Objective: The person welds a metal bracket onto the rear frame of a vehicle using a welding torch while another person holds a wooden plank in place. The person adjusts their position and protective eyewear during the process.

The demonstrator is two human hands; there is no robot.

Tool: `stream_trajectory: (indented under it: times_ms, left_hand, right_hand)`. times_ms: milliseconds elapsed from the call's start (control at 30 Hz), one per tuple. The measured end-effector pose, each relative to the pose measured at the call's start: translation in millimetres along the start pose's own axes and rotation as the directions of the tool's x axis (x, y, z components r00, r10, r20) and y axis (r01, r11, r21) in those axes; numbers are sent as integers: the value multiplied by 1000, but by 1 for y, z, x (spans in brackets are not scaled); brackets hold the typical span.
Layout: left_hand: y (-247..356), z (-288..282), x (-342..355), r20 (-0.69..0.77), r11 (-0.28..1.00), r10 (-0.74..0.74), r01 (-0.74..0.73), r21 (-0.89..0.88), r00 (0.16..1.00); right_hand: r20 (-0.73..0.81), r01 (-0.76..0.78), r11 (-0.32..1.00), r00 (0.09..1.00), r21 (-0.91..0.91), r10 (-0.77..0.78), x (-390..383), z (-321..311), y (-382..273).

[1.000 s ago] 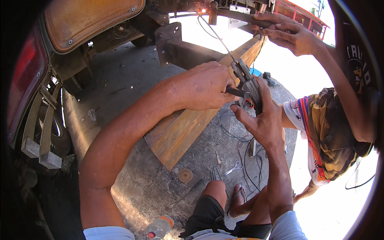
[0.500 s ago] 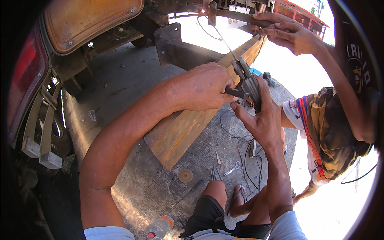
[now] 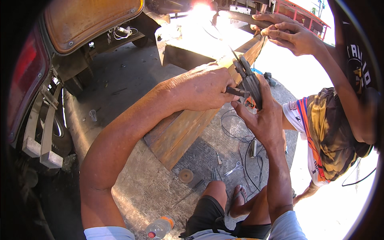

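Note:
My right hand [image 3: 264, 116] grips a welding electrode holder [image 3: 250, 85], its jaws clamping a thin welding rod [image 3: 231, 47]. The rod runs away to a glaring arc [image 3: 202, 12] beneath the vehicle frame. My left hand [image 3: 210, 86] is closed around a dark bar-shaped tool [image 3: 238, 92], whose end sticks out toward the holder; the rest is hidden in the fist. Under the left hand lies a thick wooden plank [image 3: 176, 142]. Beyond it, a rusty steel beam [image 3: 186, 58] is lit by the arc. Another person's hands [image 3: 288, 34] steady a metal bar [image 3: 246, 18] close to the arc.
That person [image 3: 328, 128] stands at the right. On the concrete floor [image 3: 132, 188] lie scissors [image 3: 234, 168], black cables [image 3: 240, 138], a round disc [image 3: 185, 175] and a plastic bottle [image 3: 161, 227]. A vehicle body with an orange panel [image 3: 92, 22] is at the upper left.
The small glow at the rod's tip has flared into a bright white arc that lights the steel around it. My hands have hardly moved.

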State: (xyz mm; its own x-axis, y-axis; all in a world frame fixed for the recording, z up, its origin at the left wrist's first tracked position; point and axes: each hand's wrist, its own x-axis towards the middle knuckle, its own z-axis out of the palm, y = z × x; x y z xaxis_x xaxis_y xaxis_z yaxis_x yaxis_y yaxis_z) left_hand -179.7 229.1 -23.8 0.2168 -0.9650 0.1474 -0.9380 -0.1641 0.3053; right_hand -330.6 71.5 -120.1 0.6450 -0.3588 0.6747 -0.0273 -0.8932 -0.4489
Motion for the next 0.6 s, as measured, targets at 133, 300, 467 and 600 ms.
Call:
stream_trajectory:
  times_ms: [133, 300, 467, 600]
  left_hand:
    - [-4, 4, 1, -15, 999, 9, -8, 31, 1000]
    - [-1, 1, 0, 21, 999, -29, 28, 25, 999]
    - [2, 0, 1, 21, 998, -40, 39, 46, 999]
    - [1, 2, 0, 3, 998, -50, 50, 26, 999]
  right_hand:
    - [-2, 9, 1000, 1000, 4, -8, 2, 0, -1]
    - [27, -30, 1000, 999, 2, 30, 1, -1, 0]
    - [-6, 19, 1000, 1000, 19, -19, 2, 0, 2]
    - [5, -15, 999, 1000, 33, 15, 3, 2, 3]
